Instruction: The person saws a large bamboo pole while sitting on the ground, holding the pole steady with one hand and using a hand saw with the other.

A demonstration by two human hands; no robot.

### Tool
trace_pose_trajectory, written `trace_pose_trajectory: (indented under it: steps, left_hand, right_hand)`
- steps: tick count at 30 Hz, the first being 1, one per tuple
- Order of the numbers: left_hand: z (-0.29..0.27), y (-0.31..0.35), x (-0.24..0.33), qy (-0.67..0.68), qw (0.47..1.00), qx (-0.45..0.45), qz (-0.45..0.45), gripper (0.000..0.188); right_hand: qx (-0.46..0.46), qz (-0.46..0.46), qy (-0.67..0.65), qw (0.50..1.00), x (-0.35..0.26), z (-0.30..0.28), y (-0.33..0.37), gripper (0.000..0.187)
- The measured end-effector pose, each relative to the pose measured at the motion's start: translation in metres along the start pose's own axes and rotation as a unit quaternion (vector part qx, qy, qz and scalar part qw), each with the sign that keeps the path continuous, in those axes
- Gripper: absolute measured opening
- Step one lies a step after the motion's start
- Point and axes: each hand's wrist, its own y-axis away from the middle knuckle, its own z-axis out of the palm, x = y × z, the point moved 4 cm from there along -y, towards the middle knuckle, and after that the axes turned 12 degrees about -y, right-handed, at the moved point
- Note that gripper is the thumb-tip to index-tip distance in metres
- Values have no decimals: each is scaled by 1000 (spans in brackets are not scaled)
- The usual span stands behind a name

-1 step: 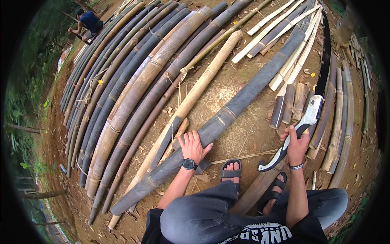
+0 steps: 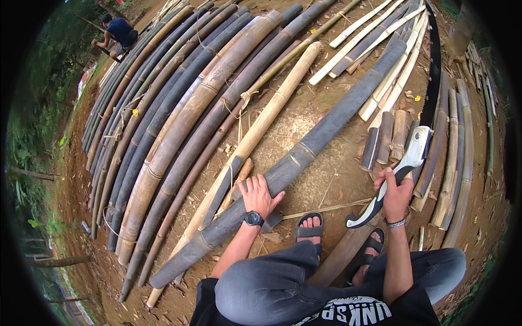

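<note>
My left hand (image 2: 259,197), with a dark watch at its wrist, lies flat on a thick dark bamboo pole (image 2: 302,154), its fingers spread. The pole runs slantwise from the lower left to the upper right in front of me. My right hand (image 2: 397,194) is closed round the black-and-white handle of a pruning saw (image 2: 417,145). Its long dark toothed blade points up and away, to the right of the pole and apart from it. Under the pole, near my left hand, a short dark bamboo piece (image 2: 272,221) is partly hidden.
Many long bamboo poles (image 2: 187,117) lie side by side on the left, beside a pale pole (image 2: 274,106). Split pale strips (image 2: 370,41) lie at the far right, above short cut pieces (image 2: 385,137). Another person (image 2: 118,33) sits at the far left.
</note>
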Motion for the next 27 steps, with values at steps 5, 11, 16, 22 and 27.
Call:
trace_pose_trajectory:
  steps: [5, 11, 16, 22, 27]
  left_hand:
    - [2, 3, -11, 69, 997, -13, -12, 88]
    - [20, 0, -8, 97, 994, 13, -37, 71]
    - [20, 1, -11, 91, 994, -35, -58, 69]
    - [12, -2, -11, 92, 993, -47, -51, 61]
    - [9, -6, -17, 99, 992, -80, -11, 60]
  right_hand:
    - [-79, 63, -4, 995, -43, 2, 49, 8]
    - [-116, 119, 90, 982, -16, -26, 68, 10]
    - [-130, 119, 140, 974, 16, -21, 54, 12]
    - [-108, 162, 96, 976, 51, -20, 43, 11]
    - [-77, 201, 73, 974, 73, -13, 39, 14]
